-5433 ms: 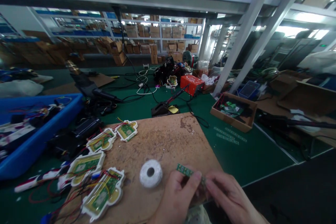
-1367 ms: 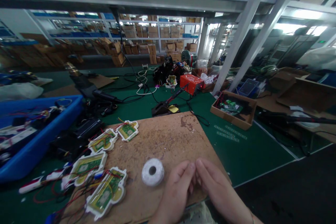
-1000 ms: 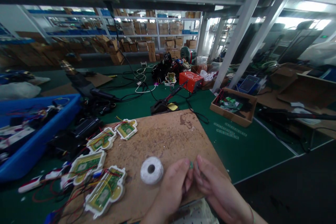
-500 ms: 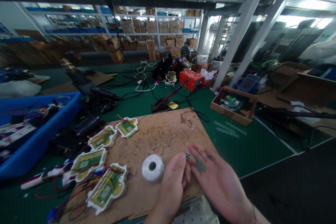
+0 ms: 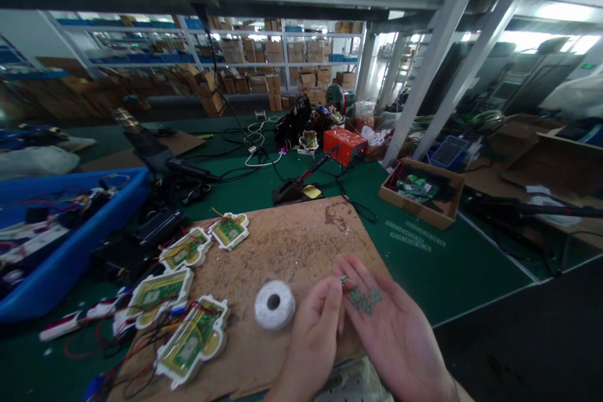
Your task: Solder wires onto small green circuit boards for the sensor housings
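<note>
My left hand is closed, pinching a tiny green circuit board between thumb and fingers. Beside it, my right hand lies palm up with its fingers stretched out. Several small green circuit boards rest loose on that palm. Both hands are over the right front part of a worn brown board. A white spool, which looks like solder wire, stands just left of my left hand. Further left are several white housings with green boards and wires in them.
Behind the brown board lie a soldering iron in its stand and a red box unit. Strips of small boards and a cardboard box are at right. A blue bin and heat gun occupy the left.
My left fingertips have moved slightly right over the right hand, still pinching a tiny board. The boards on the right palm have shifted and lie more spread out.
</note>
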### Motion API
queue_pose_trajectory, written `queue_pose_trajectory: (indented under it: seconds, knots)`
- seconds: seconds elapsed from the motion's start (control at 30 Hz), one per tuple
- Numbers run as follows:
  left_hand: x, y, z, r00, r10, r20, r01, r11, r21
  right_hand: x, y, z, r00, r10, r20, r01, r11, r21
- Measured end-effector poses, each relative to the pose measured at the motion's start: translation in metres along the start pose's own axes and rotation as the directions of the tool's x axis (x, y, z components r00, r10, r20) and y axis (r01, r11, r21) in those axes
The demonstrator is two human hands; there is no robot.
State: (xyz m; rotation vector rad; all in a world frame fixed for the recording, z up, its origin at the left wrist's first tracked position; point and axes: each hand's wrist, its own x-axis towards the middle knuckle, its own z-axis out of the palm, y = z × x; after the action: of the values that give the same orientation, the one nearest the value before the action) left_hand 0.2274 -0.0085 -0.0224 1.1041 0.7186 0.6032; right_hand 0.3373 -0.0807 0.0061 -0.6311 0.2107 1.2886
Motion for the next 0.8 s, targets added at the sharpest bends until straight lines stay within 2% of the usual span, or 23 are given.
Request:
queue_pose_trajectory:
  seconds: [0.1, 0.27, 0.37, 0.47, 0.53, 0.6, 0.67, 0.7, 0.73, 0.8]
  knots:
    - [-0.001, 0.003, 0.004, 1.000, 0.024, -0.012, -0.024, 1.000, 0.005, 0.000, -0.001, 0.000, 1.000, -0.006, -0.016, 0.006, 1.000, 0.000]
    - [-0.003, 0.007, 0.006, 0.998, 0.033, 0.060, -0.034, 0.999, 0.015, -0.003, -0.001, 0.000, 1.000, 0.011, -0.017, -0.011, 1.000, 0.014]
    - [-0.003, 0.006, 0.004, 1.000, 0.011, 0.018, -0.011, 1.000, -0.020, -0.003, -0.007, 0.001, 0.999, -0.013, -0.047, 0.014, 1.000, 0.022]
    - [-0.003, 0.005, 0.001, 0.998, -0.064, -0.014, 0.064, 0.998, -0.007, 0.000, -0.027, -0.002, 0.989, -0.120, -0.081, 0.119, 0.993, -0.021]
    - [-0.002, 0.004, -0.001, 0.995, -0.094, -0.018, 0.094, 0.996, 0.007, 0.004, -0.047, -0.008, 0.959, -0.261, -0.110, 0.249, 0.963, -0.106]
    - [-0.001, 0.003, -0.003, 0.995, -0.101, -0.005, 0.101, 0.995, 0.018, 0.009, -0.069, -0.018, 0.892, -0.438, -0.107, 0.404, 0.882, -0.243]
    - [0.000, 0.001, -0.005, 0.993, -0.111, 0.029, 0.110, 0.994, 0.030, 0.014, -0.086, -0.030, 0.804, -0.592, -0.051, 0.519, 0.741, -0.426]
    - [0.000, 0.000, -0.005, 0.993, -0.114, 0.035, 0.113, 0.993, 0.030, 0.015, -0.092, -0.035, 0.774, -0.633, -0.012, 0.534, 0.663, -0.524]
    - [-0.001, -0.001, -0.004, 0.993, -0.115, 0.028, 0.115, 0.993, 0.027, 0.017, -0.096, -0.040, 0.761, -0.648, 0.021, 0.519, 0.590, -0.619]
    - [-0.002, -0.003, -0.002, 0.994, -0.113, -0.016, 0.113, 0.994, 0.010, 0.017, -0.098, -0.048, 0.777, -0.627, 0.056, 0.427, 0.459, -0.779]
